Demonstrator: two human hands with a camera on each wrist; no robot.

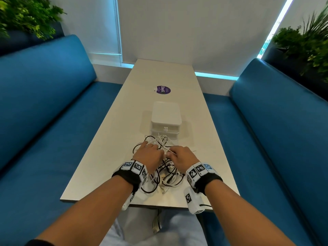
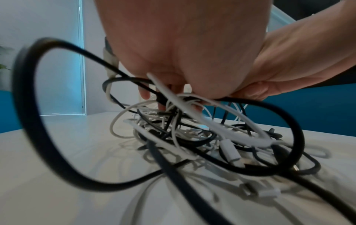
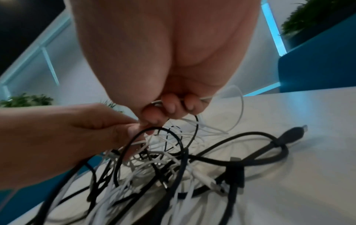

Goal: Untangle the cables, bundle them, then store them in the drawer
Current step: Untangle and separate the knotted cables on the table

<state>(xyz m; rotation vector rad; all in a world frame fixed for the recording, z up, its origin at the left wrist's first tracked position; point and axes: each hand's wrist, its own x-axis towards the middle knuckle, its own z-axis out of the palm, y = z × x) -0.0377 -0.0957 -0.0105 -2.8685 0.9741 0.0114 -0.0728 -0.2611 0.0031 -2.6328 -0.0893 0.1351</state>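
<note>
Cables [image 1: 160,167], black and white, lie knotted under both hands on the table [image 1: 110,139]. Left hand [image 1: 148,155] fingers pinch strands; right hand [image 1: 182,157] fingers curl round a white cable [image 3: 238,109]. Just beyond the fingertips stands a closed white drawer box [image 1: 166,119].

Blue benches [image 1: 49,96], purple sticker [image 1: 161,90], plants [image 1: 26,16]

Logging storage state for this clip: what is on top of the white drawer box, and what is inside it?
Nothing lies on the box; its lid is bare. The cables sit in front of it on the table, under both hands. Its drawers look shut, so the inside cannot be seen.
</note>
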